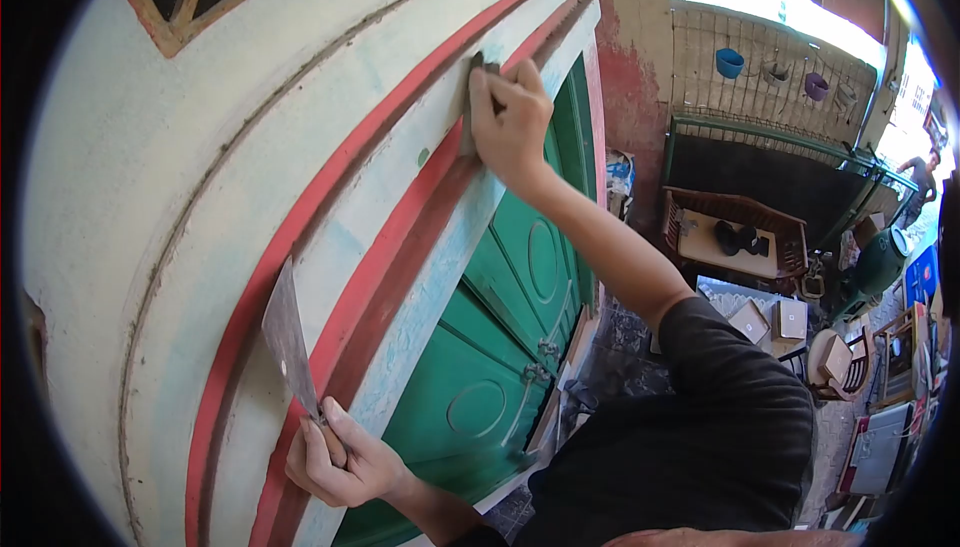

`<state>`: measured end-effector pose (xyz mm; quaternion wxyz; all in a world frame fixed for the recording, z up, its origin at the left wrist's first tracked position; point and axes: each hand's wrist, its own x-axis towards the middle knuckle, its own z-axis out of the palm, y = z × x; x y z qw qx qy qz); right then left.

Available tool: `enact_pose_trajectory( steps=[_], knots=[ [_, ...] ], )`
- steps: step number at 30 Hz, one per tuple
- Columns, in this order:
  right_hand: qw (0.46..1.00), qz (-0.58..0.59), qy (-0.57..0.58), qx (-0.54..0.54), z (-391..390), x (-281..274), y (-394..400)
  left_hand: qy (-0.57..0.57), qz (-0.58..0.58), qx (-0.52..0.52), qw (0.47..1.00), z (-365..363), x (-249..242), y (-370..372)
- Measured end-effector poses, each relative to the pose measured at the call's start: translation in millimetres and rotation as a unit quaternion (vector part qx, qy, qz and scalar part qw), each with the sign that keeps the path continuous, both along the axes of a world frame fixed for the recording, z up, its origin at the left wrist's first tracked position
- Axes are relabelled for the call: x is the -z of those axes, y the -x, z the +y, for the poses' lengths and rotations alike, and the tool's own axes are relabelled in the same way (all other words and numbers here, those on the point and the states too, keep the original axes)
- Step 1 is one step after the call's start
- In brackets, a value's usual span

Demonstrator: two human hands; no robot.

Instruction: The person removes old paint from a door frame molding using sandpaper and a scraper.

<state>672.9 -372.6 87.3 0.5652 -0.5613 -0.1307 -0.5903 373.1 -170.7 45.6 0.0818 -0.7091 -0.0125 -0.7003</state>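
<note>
My left hand (345,457), at the lower left, is closed around the wooden handle of a putty knife (287,332). Its broad grey metal blade points up and lies across the red and white trim. Higher up, my right hand (512,125) is closed on a small flat grey piece (467,135) against the white band between the red stripes. My fingers partly cover that piece, and I cannot make out its kind. The moulded trim (385,237) curves along the white wall (190,97). A small green spot (423,156) shows beside my right hand.
Green double doors (480,367) with metal latches stand below the trim. At the right are a wooden bench (735,237), a chair (840,359), boxes (790,319) and a green drum (885,259). Pots (730,63) hang on a grille. A person (918,185) stands far right.
</note>
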Motion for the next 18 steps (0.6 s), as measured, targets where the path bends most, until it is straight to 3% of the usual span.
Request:
enact_pose_trajectory(
  steps=[4,7,9,11,12,16,18],
  knots=[
    [0.994,0.011,-0.026,0.102,-26,-27,-68,0.019,-0.011,0.009,1.000,2,2,-1],
    [0.993,0.056,-0.079,0.072,-44,-43,-104,0.008,0.000,-0.001,1.000,-2,-2,3],
    [0.993,0.020,-0.060,0.101,-22,-32,-62,0.001,0.005,-0.003,1.000,-2,-1,1],
    [0.999,-0.050,-0.004,0.017,4,-12,-2,0.004,-0.004,0.001,1.000,-1,-1,-1],
    [1.000,-0.022,-0.001,-0.019,9,-7,17,0.007,-0.006,0.006,1.000,0,0,-1],
    [0.997,-0.026,-0.019,0.066,-9,-28,-32,0.020,0.000,0.014,1.000,1,2,2],
    [0.994,0.026,-0.067,0.078,-27,-44,-72,0.011,0.001,0.012,1.000,-3,-1,2]
  ],
)
